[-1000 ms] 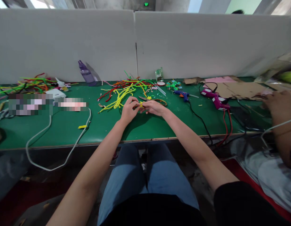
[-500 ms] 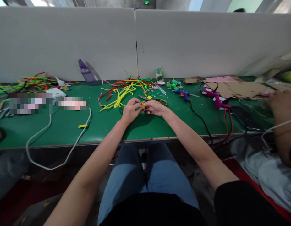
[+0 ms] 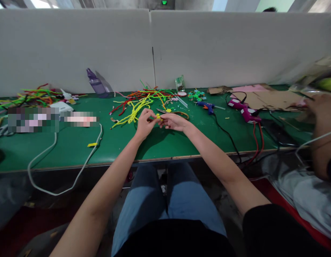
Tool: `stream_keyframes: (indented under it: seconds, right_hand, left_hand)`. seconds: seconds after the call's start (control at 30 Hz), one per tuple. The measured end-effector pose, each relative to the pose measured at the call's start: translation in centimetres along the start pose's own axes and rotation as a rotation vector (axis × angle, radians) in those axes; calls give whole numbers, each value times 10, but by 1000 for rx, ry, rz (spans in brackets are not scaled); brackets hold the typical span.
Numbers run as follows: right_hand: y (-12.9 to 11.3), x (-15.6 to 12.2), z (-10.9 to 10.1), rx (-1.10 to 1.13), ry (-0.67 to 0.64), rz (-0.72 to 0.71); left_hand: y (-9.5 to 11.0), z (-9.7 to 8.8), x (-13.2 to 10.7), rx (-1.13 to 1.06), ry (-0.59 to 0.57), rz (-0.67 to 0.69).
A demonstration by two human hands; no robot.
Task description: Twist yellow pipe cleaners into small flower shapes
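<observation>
Over the front middle of the green table, both my hands meet at a small yellow piece point(image 3: 158, 116), which looks like bent pipe cleaner. My left hand point(image 3: 146, 124) is closed, pinching it between thumb and fingertips. From the other side, the fingers of my right hand point(image 3: 174, 122) curl against the piece, palm partly turned up. Scissors point(image 3: 163, 111) lie just behind my right hand, their handles partly hidden by it. A bundle of yellow pipe cleaners point(image 3: 136, 110) spreads behind my left hand, and a small yellow flower-like piece point(image 3: 168, 110) rests beside the scissors.
Red, green and orange pipe cleaners point(image 3: 154, 93) pile up near the white partition point(image 3: 74, 46). A blue glue gun point(image 3: 207, 107) with a black cord lies right. Farther right are magenta devices point(image 3: 248, 114), cardboard point(image 3: 272, 101) and another person's hand point(image 3: 322, 107). A purple bottle point(image 3: 97, 85) stands back left.
My hands have shifted slightly left, and the yellow piece shows more clearly between them. My right fingers look a little more opened out. The whole view has moved slightly.
</observation>
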State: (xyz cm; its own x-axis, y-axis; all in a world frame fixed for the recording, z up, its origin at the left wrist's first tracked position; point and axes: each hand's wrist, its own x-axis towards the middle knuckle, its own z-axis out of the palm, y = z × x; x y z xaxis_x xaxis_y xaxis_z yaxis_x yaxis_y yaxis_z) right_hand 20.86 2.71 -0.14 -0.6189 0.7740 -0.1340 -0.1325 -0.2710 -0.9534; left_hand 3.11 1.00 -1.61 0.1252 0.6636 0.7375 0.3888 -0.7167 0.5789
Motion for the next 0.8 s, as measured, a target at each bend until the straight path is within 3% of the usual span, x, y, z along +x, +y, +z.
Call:
stream_keyframes:
  seconds: [0.13,0.33,0.57,0.7,0.8]
  right_hand:
    - [1,0,1,-37,68,-94]
    - [5,0,3,-91,-2,-86]
    - [9,4,-4,-117,30,-99]
    - [8,3,-3,-153,26,-119]
    - [7,2,0,-329,101,-209]
  left_hand:
    - [-1,0,0,-12,-13,-32]
    - [-1,2,-2,1,-86,22]
    - [3,2,-4,52,-74,71]
    - [4,1,-3,42,-55,45]
    - [-2,-1,-1,10,-29,-38]
